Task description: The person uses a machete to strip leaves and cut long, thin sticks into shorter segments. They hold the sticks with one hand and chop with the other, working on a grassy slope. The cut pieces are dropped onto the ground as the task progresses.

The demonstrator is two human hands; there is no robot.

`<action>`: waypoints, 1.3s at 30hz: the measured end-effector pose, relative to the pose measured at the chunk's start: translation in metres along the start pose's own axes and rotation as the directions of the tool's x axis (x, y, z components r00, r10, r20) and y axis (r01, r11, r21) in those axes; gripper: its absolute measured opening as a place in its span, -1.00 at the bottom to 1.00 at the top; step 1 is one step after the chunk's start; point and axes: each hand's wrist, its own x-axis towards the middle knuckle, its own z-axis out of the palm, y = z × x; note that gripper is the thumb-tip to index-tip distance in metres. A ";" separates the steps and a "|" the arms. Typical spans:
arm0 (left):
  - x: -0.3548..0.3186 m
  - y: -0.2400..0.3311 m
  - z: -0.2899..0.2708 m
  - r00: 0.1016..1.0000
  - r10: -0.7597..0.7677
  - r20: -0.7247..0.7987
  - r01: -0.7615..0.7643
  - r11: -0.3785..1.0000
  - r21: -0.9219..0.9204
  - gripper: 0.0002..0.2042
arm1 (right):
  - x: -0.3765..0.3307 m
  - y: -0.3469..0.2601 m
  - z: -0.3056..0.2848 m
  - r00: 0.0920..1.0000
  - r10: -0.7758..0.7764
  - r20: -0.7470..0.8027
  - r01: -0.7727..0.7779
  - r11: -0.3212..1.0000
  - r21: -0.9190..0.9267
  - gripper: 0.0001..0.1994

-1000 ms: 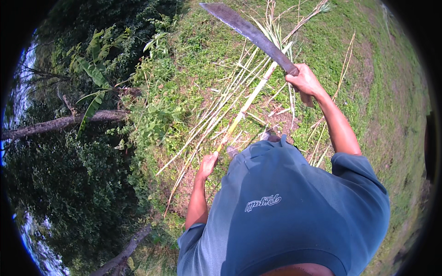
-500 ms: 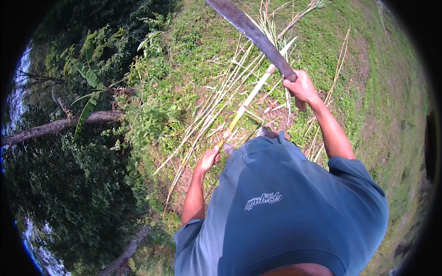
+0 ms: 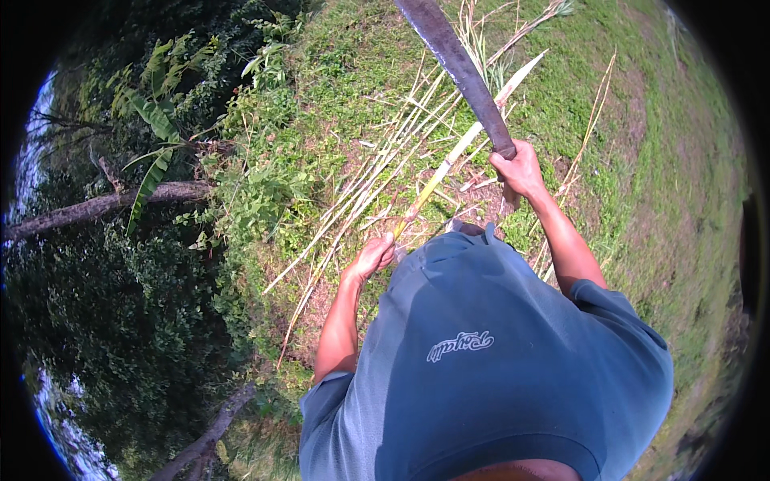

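Observation:
My left hand [image 3: 374, 256] is closed around the near end of a yellow-green cane stalk [image 3: 443, 170]. The stalk slants away to the upper right, its far part pale and peeled, ending in a point. My right hand [image 3: 520, 168] grips the handle of a machete [image 3: 464, 74] with a wide, dark, worn blade. The blade is raised and points up and slightly left. In the picture it crosses over the stalk's far part; whether the two touch I cannot tell.
Several thin cut stalks [image 3: 371, 187] lie on the grass left of the held cane. Leafy cane tops [image 3: 529, 30] lie at the far side. More thin stalks [image 3: 589, 128] lie to the right. Bushes and a tree trunk [image 3: 104, 207] stand at the left. My shoes partly show below the stalk.
The held stalk has shifted up and to the right with my left hand. My right hand has come slightly lower, and the machete blade has turned more upright, its tip moving right.

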 end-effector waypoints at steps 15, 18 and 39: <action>0.020 0.004 0.018 0.997 0.061 -0.039 -0.053 0.981 0.185 -0.37 | -0.016 0.024 0.022 0.991 -0.129 -0.017 0.130 0.990 0.050 -0.83; 0.026 0.004 0.028 0.993 0.106 -0.045 -0.090 0.956 0.279 -0.34 | -0.040 0.017 0.042 0.975 -0.142 0.174 0.160 0.982 -0.098 -0.84; 0.033 0.040 0.051 0.993 0.097 -0.073 -0.074 0.959 0.275 -0.42 | -0.071 0.018 0.073 0.968 -0.120 0.218 0.168 0.963 -0.213 -0.73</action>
